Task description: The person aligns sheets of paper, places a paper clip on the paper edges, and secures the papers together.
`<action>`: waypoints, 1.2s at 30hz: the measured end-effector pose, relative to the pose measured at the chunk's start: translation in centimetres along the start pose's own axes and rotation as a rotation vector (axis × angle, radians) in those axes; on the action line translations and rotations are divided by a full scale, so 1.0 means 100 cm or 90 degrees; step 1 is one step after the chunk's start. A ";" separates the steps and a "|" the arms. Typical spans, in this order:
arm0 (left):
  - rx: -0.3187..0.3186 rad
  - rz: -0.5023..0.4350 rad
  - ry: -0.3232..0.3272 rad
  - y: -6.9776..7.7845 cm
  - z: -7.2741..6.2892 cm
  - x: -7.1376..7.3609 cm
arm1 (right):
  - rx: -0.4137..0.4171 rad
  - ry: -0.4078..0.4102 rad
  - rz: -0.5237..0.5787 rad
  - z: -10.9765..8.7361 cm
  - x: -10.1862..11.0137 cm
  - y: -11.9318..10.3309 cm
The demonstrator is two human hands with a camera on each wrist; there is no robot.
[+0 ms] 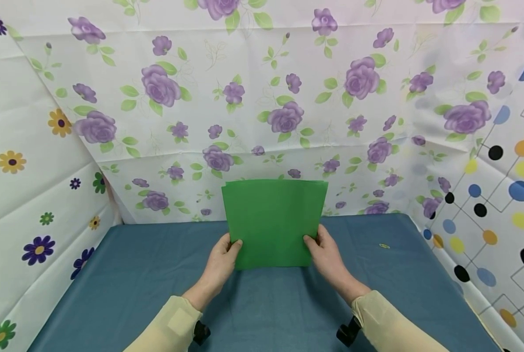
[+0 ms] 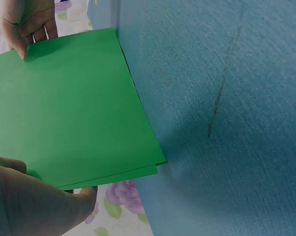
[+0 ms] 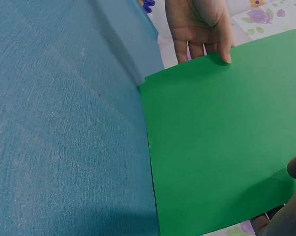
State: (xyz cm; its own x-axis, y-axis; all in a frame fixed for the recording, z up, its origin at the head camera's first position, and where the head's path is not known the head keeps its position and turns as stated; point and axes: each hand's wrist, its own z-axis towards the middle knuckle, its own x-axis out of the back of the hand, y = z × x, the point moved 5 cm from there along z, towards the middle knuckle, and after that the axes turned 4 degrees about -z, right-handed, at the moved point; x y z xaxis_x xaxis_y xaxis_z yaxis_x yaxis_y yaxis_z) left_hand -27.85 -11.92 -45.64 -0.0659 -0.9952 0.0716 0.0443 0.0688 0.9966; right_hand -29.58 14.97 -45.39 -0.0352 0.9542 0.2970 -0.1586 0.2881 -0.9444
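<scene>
Green paper sheets (image 1: 275, 220), at least two stacked with their edges slightly offset, stand nearly upright over the table. My left hand (image 1: 221, 258) pinches the left edge, thumb on the near face and fingers behind. On the opposite edge my right hand (image 1: 328, 254) grips the same way. The left wrist view shows a second green edge peeking out beneath the top sheet (image 2: 69, 108). In the right wrist view the bottom edge of the green sheets (image 3: 211, 137) runs close against the blue cloth, and the left hand's (image 3: 201, 29) thumb lies over the far side.
A blue cloth (image 1: 134, 283) covers the table. A small yellow loop (image 1: 384, 246) lies at the right rear. Behind hangs a white curtain with purple roses (image 1: 285, 117); flowered cloth (image 1: 37, 249) walls the left side and dotted cloth (image 1: 490, 234) the right.
</scene>
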 end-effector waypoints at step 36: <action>-0.191 -0.056 0.015 0.068 0.016 -0.002 | 0.061 0.038 0.074 0.013 0.011 -0.069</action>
State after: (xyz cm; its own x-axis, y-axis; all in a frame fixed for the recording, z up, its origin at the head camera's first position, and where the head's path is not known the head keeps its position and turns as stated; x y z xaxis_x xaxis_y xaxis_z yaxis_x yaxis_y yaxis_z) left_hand -29.09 -11.13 -38.79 -0.0603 -0.9980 -0.0187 0.3321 -0.0377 0.9425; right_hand -29.78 13.95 -38.34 -0.0001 0.9846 0.1750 -0.2505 0.1694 -0.9532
